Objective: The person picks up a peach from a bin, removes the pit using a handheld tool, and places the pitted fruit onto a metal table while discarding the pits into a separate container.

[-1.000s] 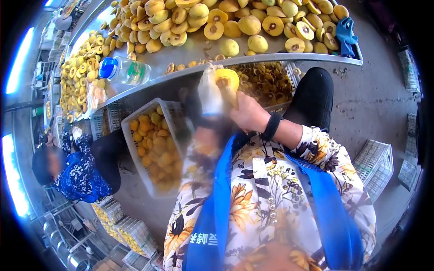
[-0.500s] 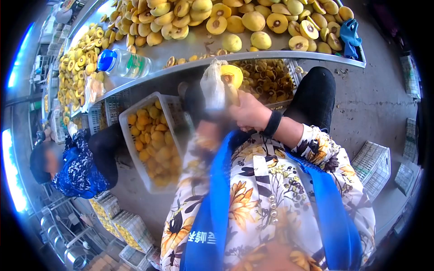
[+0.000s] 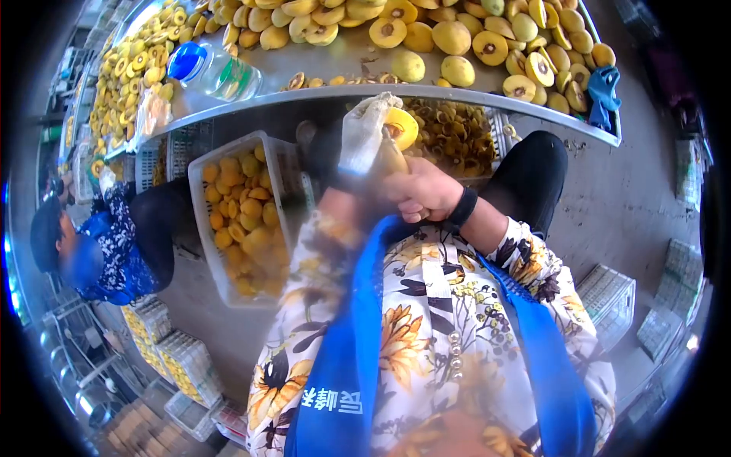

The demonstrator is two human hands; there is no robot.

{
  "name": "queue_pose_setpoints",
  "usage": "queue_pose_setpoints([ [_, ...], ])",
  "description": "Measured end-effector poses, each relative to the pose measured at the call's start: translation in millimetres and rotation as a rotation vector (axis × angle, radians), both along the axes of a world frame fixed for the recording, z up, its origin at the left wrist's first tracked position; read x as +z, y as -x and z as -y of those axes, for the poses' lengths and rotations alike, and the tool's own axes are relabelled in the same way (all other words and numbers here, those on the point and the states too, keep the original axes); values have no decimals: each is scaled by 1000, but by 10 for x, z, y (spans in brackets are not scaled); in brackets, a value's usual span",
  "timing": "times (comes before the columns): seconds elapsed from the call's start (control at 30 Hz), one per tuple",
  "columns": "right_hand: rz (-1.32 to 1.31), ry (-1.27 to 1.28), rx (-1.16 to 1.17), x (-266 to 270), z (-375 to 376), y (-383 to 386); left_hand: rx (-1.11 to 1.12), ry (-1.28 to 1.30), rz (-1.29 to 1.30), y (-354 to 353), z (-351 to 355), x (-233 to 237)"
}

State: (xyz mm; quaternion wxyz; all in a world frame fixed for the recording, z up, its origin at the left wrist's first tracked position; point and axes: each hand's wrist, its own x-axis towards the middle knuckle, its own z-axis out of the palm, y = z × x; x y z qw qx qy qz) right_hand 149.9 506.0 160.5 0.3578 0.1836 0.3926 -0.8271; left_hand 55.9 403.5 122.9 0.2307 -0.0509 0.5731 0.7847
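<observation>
My left hand (image 3: 362, 137), in a whitish glove, is closed on a halved yellow peach (image 3: 401, 128). The cut face is turned to the right and the brown pit hollow shows. My right hand (image 3: 426, 189), bare with a black band at the wrist, is closed just below the fruit. What its fingers hold is mostly hidden and blurred. Beneath and beyond the hands, a crate of dark peach scraps (image 3: 457, 141) stands under the table's edge. Many halved peaches (image 3: 453, 38) are heaped on the metal table (image 3: 343, 61) ahead.
A plastic bottle with a blue cap (image 3: 213, 72) lies on the table. A blue glove (image 3: 604, 95) hangs at its right corner. A white crate of peaches (image 3: 244, 221) stands at left, near a co-worker in blue (image 3: 106, 244). Stacked crates (image 3: 609, 301) are on the floor at right.
The view has shifted slightly, so the table's fruit sits farther right. The peach in my left hand has tilted a little, and both hands stay close together.
</observation>
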Motion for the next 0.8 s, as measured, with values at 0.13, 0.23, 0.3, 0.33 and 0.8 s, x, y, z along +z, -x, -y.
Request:
queue_pose_setpoints([
  [0.13, 38, 157, 12, -3, -37, 16, -18, -71, -22, -3, 41, 63],
  [0.23, 22, 251, -1, -225, -71, -30, -51, -81, -60, 37, 19, -22],
  [0.3, -8, 307, -19, -370, -110, -43, -36, -62, -55, 30, 12, -86],
  [0.33, -29, 341, -12, -392, -119, -44, -33, -50, -54, 33, 2, -130],
  [0.8, -460, -694, 43, -505, -353, 60, 342, -689, 328, 39, 333, -73],
])
